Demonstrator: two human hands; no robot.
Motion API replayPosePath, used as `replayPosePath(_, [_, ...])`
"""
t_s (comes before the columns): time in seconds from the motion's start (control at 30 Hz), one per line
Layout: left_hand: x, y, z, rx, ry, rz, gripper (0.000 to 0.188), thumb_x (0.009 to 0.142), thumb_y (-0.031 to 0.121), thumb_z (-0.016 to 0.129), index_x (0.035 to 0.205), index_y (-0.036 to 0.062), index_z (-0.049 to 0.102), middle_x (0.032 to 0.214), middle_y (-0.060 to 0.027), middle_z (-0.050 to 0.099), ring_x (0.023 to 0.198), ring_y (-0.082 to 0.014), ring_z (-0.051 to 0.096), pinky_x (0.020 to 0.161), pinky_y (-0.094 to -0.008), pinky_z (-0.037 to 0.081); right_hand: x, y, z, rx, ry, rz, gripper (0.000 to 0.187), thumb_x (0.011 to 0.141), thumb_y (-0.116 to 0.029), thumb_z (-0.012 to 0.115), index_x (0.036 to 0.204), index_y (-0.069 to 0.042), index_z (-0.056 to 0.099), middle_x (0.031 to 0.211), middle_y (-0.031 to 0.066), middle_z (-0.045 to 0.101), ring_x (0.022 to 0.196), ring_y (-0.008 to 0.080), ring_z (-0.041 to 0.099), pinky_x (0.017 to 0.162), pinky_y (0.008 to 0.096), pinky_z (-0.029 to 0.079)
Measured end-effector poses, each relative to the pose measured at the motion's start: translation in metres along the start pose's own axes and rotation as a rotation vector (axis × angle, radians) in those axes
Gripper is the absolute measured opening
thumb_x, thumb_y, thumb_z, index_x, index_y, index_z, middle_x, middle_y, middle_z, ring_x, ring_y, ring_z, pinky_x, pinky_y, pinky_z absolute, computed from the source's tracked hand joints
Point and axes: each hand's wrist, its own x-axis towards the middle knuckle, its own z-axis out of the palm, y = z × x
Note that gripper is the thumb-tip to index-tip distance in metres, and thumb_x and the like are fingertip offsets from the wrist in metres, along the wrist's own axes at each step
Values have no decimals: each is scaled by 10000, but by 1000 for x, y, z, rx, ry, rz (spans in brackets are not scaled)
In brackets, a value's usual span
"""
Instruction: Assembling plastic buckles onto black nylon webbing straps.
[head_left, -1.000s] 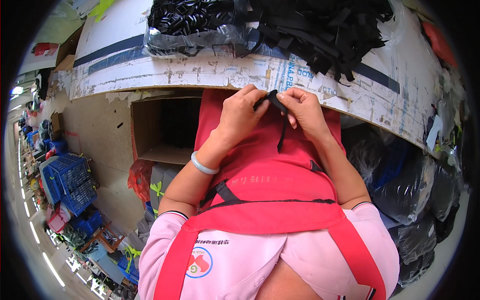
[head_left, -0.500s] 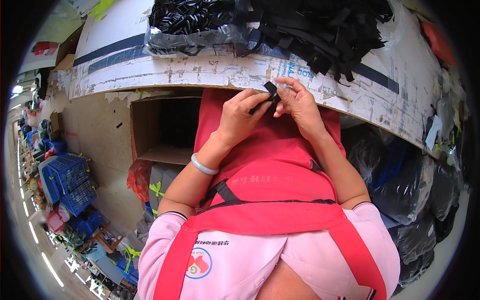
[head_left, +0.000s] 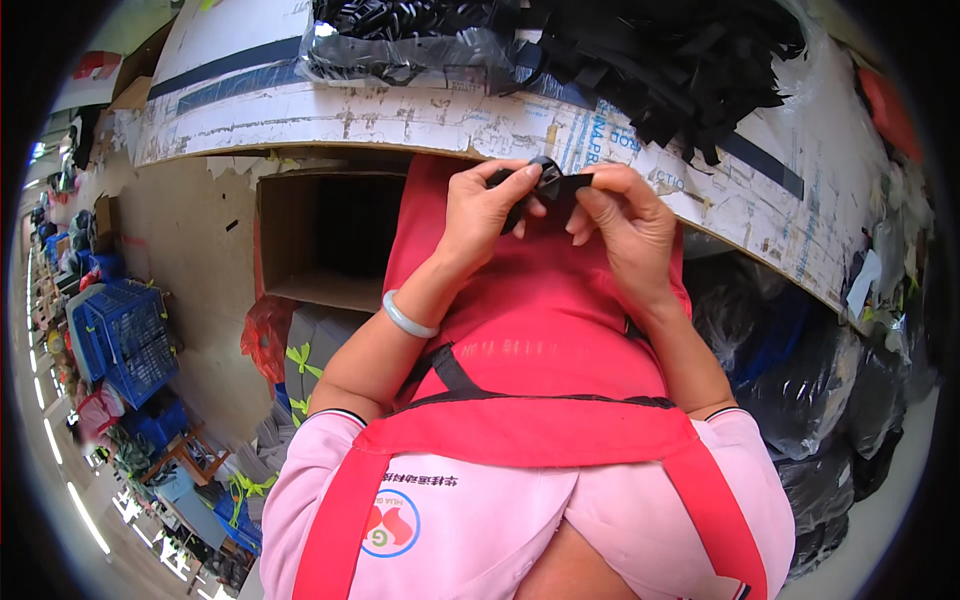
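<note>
Close to the table's near edge, over my red apron (head_left: 540, 300), my left hand (head_left: 480, 205) pinches a small black buckle (head_left: 546, 177) with its strap bunched under the fingers. My right hand (head_left: 630, 210) is closed, thumb against forefinger, on the end of a black webbing strap (head_left: 574, 183) that comes out of the buckle toward the right. A heap of cut black webbing straps (head_left: 660, 60) lies on the table beyond the hands. Left of it, a clear plastic bag (head_left: 400, 65) holds many black plastic buckles (head_left: 400, 18).
Worn white cardboard (head_left: 400, 125) covers the table. Below its edge, left of the apron, stands an open cardboard box (head_left: 330, 290) with a dark inside. Black-filled plastic bags (head_left: 800, 380) crowd the right. Blue crates (head_left: 130, 335) and a red plastic bag (head_left: 267, 335) are at left.
My right hand has gone from loose, spread fingers to a pinch on the strap end, a little farther right. The buckle now faces up more, with the strap drawn out between both hands.
</note>
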Motion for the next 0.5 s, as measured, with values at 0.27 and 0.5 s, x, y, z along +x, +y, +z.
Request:
replayPosePath(0.27, [-5, -8, -1, 175, -16, 207, 170, 888, 128, 673, 973, -18, 684, 781, -42, 676, 541, -54, 564, 412, -194, 429, 4, 7, -20, -170, -77, 481, 130, 917, -130, 626, 845, -27, 592, 682, 9, 593, 516, 52, 561, 458, 181, 468])
replayPosePath(0.5, [-7, -17, 1, 295, 51, 450, 116, 863, 51, 688, 971, 11, 691, 785, -1, 645, 551, -29, 520, 455, -175, 398, 6, 16, -12, -21, -28, 521, 125, 912, -119, 628, 842, -26, 581, 668, 16, 591, 507, 62, 563, 452, 189, 470])
